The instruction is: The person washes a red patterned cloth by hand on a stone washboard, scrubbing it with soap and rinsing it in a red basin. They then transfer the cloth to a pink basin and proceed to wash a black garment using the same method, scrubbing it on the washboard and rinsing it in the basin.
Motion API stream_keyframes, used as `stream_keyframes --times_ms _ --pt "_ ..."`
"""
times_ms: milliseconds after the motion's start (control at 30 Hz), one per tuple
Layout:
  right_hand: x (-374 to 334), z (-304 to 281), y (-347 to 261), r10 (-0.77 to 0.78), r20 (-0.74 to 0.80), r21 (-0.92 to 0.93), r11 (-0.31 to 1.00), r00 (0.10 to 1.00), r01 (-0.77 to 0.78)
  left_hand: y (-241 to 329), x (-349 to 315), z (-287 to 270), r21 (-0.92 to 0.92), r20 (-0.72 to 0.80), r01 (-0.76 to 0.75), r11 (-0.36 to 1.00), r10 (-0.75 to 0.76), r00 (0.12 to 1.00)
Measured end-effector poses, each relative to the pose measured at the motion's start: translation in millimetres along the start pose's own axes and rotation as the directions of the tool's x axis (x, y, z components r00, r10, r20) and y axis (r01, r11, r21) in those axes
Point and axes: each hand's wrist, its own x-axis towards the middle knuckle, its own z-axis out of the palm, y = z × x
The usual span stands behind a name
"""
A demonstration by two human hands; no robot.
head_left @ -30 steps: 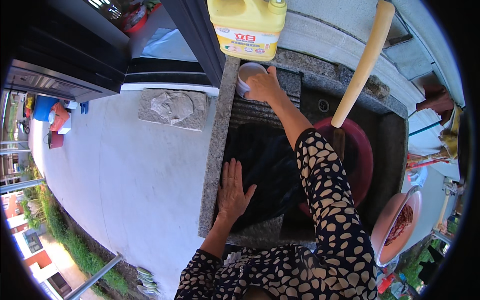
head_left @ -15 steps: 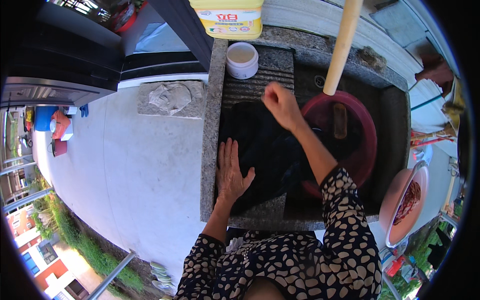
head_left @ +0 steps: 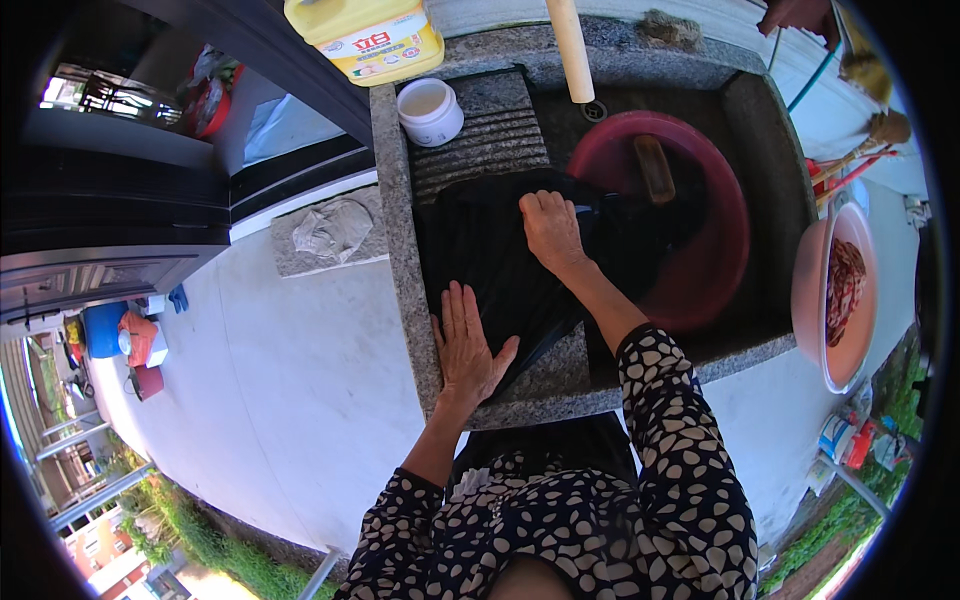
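Being pinned over the ribbed slab (head_left: 485, 161) by the flat left hand (head_left: 467, 350) and clenched in the right hand's (head_left: 555, 233) grip, the dark cloth (head_left: 485, 235) is seemingly being scrubbed, with firm anchoring needed next.

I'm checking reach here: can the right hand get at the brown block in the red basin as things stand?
Probably yes: the brown block lies uncovered in the red basin, nothing blocking it from above. The right hand seems closed on dark cloth, so may need to let go first.
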Motion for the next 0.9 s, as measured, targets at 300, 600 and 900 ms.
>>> stream_keyframes --times_ms 300,600,900 --pt "-42 1 -74 -0.371 0.265 0.282 0.912 0.89 0.296 -3 -4 2 -0.048 -0.093 0.016 0.999 -0.02 0.996" --pt "23 34 -48 -0.061 0.04 0.046 0.997 0.997 0.059 1 1 3 -0.042 -0.073 0.023 0.999 -0.026 0.997" --pt "-57 -49 -56 -0.285 0.506 0.055 0.953 0.814 0.299 -2 -3 4 0.056 -0.082 0.037 0.998 -0.032 0.996"
